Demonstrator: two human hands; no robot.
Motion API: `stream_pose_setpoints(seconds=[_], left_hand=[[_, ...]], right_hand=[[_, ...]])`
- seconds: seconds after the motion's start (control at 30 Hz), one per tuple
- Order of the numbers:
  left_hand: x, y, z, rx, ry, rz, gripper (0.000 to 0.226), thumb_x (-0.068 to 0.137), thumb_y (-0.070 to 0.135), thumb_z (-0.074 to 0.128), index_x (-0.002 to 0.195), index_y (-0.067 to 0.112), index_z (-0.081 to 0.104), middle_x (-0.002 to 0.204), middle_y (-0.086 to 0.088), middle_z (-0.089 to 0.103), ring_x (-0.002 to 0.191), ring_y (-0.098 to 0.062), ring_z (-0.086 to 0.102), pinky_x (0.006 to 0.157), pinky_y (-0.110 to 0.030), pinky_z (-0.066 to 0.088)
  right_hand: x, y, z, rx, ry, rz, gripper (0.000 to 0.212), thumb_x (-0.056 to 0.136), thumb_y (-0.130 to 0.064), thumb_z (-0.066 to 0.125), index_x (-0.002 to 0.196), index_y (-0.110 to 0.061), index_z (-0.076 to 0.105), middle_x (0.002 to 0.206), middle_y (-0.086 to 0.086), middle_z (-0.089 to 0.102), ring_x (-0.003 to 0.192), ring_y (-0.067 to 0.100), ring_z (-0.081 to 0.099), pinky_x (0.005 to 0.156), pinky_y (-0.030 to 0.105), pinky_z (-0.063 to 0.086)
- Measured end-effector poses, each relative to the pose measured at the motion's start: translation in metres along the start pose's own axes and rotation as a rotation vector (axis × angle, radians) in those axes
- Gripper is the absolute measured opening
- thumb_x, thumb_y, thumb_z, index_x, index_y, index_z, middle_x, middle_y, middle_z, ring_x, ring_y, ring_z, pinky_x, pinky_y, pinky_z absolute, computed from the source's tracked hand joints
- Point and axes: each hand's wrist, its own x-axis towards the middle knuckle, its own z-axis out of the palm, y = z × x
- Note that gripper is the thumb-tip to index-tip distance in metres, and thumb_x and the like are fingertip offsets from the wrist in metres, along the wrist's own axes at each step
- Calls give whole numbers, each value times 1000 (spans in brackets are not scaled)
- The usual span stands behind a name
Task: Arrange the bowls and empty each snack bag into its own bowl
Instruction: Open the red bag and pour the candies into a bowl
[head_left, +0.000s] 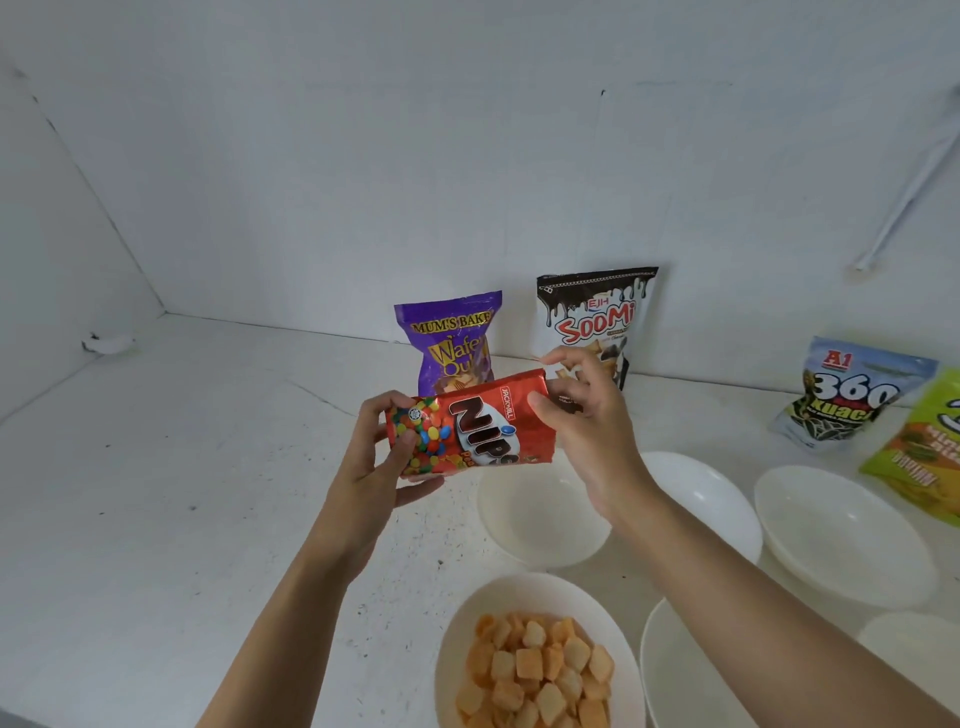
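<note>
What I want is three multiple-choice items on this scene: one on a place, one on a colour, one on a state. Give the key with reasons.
1. Where does the purple wafer bag stand?
A. By the back wall, left of the Soomi bag
B. Inside a bowl
C. At the counter's front edge

2. What colour is the Nips bag held by the left hand and right hand?
A. Green
B. Purple
C. Red

3. What state is the front bowl between the forearms in?
A. Empty
B. Holds orange and pale snack pieces
C. Upside down

Key: 1 A, it stands upright at the wall beside the Soomi bag; 2 C, its wrapper is red; 3 B, pieces lie heaped in it.
</note>
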Motion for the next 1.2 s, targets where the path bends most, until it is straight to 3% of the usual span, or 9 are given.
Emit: stream_pose_setpoints(seconds=[0.1, 0.2, 0.37, 0.77, 1.2], left_hand=[[3, 5, -2, 58, -10, -1, 25, 106, 22, 46, 119, 41, 56, 128, 11, 53, 110, -21, 65, 81, -38, 64], [4, 8, -4, 87, 3, 0, 24, 105, 23, 48, 119, 38, 61, 126, 11, 54, 112, -21, 63, 82, -39, 64], [6, 10, -5, 119, 29, -45, 22, 101, 25, 54, 119, 31, 66, 130, 5, 55, 115, -24, 61, 87, -49, 62], [1, 6, 9, 192, 2, -73, 20, 102, 24, 54, 115, 34, 66, 118, 12, 57, 106, -19, 64, 77, -34, 64], [1, 64, 8, 182, 30, 134, 20, 100, 26, 57, 114, 35, 68, 115, 16, 61, 96, -12, 69, 70, -24, 63]], right_hand=[[3, 4, -3, -101, -16, -38, 14, 96, -15, 66, 95, -29, 67, 107, 1, 70, 107, 19, 68, 76, 39, 64], [3, 7, -4, -70, -37, 8, 12, 94, -12, 69, 92, -23, 73, 102, 0, 71, 104, 18, 69, 75, 30, 63], [-1, 20, -8, -76, -21, 78, 9, 88, -12, 76, 93, -18, 73, 96, 1, 74, 94, 16, 73, 77, 35, 63], [-14, 43, -20, -141, 4, 141, 10, 90, -14, 74, 99, -15, 69, 100, 3, 73, 98, 18, 71, 83, 38, 63], [0, 3, -18, 36, -4, 27, 13, 90, -15, 73, 102, -15, 70, 109, 7, 73, 105, 21, 70, 85, 39, 62]])
